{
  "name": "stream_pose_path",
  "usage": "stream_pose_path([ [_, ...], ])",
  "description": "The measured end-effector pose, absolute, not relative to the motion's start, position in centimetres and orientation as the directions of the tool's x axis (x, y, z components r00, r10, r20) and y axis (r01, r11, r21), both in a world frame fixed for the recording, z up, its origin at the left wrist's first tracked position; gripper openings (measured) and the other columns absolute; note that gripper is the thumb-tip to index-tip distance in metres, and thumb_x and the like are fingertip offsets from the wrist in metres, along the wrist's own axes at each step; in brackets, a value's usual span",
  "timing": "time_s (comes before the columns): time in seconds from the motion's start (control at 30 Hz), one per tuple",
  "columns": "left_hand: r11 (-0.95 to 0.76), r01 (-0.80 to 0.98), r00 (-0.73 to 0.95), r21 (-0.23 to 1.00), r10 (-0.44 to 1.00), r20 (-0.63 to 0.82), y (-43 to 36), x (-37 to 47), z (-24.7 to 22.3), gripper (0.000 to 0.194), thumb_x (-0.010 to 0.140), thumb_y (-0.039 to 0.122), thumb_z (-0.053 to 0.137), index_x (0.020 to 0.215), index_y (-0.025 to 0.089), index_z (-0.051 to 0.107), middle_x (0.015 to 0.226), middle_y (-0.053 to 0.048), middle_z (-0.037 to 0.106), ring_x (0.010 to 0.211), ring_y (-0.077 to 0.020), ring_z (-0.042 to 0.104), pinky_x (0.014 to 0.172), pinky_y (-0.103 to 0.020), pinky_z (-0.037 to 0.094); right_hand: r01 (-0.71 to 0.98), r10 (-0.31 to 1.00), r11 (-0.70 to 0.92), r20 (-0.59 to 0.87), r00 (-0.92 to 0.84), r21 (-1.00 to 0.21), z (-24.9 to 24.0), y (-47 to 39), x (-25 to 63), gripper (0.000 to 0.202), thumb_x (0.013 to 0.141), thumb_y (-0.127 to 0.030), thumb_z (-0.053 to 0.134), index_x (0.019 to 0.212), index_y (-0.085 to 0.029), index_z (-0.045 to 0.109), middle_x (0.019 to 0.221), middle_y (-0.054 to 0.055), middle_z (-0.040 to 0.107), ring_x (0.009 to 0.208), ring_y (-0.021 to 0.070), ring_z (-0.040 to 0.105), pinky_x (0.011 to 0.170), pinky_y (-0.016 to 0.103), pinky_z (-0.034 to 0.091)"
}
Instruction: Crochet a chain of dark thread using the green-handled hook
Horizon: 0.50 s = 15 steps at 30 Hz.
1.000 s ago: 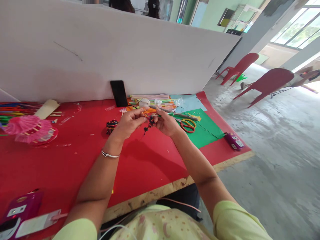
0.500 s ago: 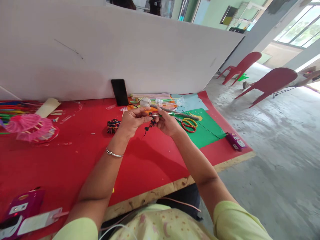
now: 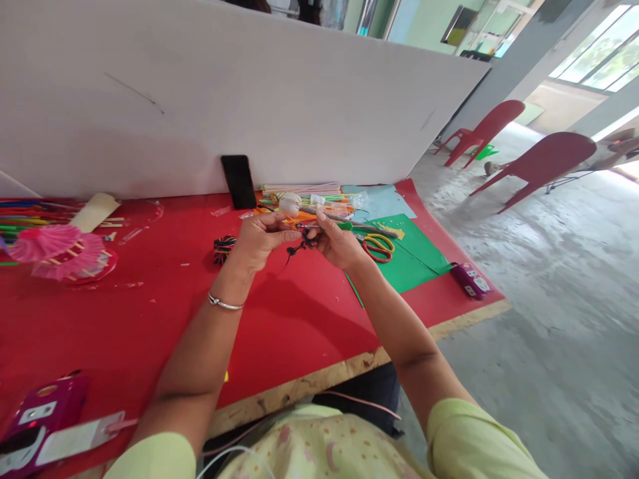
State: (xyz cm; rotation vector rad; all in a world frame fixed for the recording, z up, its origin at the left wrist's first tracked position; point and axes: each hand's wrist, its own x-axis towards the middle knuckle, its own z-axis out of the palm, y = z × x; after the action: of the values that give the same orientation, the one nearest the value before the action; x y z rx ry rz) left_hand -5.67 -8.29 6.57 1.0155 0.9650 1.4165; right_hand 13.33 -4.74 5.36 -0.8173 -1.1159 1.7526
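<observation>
Over the red-covered table (image 3: 299,332), both my hands meet at a small piece of dark knotted cord (image 3: 295,249). My left hand (image 3: 260,245) pinches the cord between thumb and fingers, and a loose end dangles below. My right hand (image 3: 339,243) is closed around a thin metal tool with a green handle (image 3: 345,226); its shaft points left to the cord, its tip too small to make out. The right fingers also touch the cord. Left of my left wrist lies a bundle of black, red and yellow thread (image 3: 223,249).
Scissors (image 3: 378,247) lie on a green sheet (image 3: 419,256) at the right. A phone (image 3: 238,181) leans on the white board (image 3: 200,106). Behind my hands are sticks and a ball of pale thread (image 3: 289,204). A pink paper craft (image 3: 60,253) sits far left; purple boxes (image 3: 470,280) rest near edges.
My hands stay together, with small finger shifts around the cord. The tool has turned slightly, and the view has moved a little.
</observation>
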Motion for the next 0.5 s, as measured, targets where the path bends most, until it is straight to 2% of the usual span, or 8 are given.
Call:
stream_pose_path([
  [0.1, -0.042, -0.333, -0.043, 0.942, 0.999, 0.029, -8.4, -5.6, 6.6, 0.043, 0.050, 0.023, 0.101, 0.092, 0.022, 0.092, 0.066, 0.002, 0.068, 0.051, -0.0052, 0.041, 0.047, -0.023, 0.023, -0.340, 0.918, -0.213, -0.068, -0.391, -0.916, 5.3, -4.6, 13.4, 0.050, 0.082, -0.066, 0.094, 0.075, -0.020, 0.074, 0.069, -0.002, 0.070, 0.063, 0.0106, 0.059, 0.060, 0.024, 0.048],
  [0.23, -0.033, -0.325, -0.047, 0.945, 0.999, 0.018, -8.5, -5.6, 6.8, 0.039, 0.052, 0.023, 0.099, 0.090, 0.020, 0.092, 0.069, 0.000, 0.071, 0.051, -0.0053, 0.040, 0.047, -0.024, 0.023, -0.292, 0.913, -0.220, -0.090, -0.399, -0.931, 5.3, -4.5, 13.8, 0.047, 0.089, -0.061, 0.088, 0.072, -0.020, 0.073, 0.070, 0.000, 0.072, 0.064, 0.0104, 0.061, 0.061, 0.024, 0.049],
  [0.4, -0.067, -0.297, -0.046, 0.953, 0.997, 0.056, -8.6, -5.7, 6.9, 0.038, 0.053, 0.025, 0.100, 0.089, 0.020, 0.091, 0.071, -0.001, 0.072, 0.051, -0.0054, 0.038, 0.049, -0.026, 0.020, -0.282, 0.896, -0.207, -0.066, -0.439, -0.937, 5.3, -4.3, 14.5, 0.046, 0.079, -0.061, 0.096, 0.076, -0.019, 0.079, 0.071, 0.001, 0.076, 0.065, 0.0113, 0.065, 0.062, 0.024, 0.052],
  [0.5, -0.089, -0.281, -0.069, 0.956, 0.995, 0.073, -8.6, -5.7, 6.8, 0.039, 0.055, 0.025, 0.099, 0.093, 0.020, 0.091, 0.071, -0.001, 0.071, 0.053, -0.0059, 0.039, 0.050, -0.026, 0.022, -0.259, 0.886, -0.192, -0.054, -0.461, -0.947, 5.5, -4.3, 14.8, 0.043, 0.079, -0.058, 0.096, 0.079, -0.018, 0.082, 0.073, 0.003, 0.079, 0.067, 0.0130, 0.068, 0.063, 0.026, 0.055],
])
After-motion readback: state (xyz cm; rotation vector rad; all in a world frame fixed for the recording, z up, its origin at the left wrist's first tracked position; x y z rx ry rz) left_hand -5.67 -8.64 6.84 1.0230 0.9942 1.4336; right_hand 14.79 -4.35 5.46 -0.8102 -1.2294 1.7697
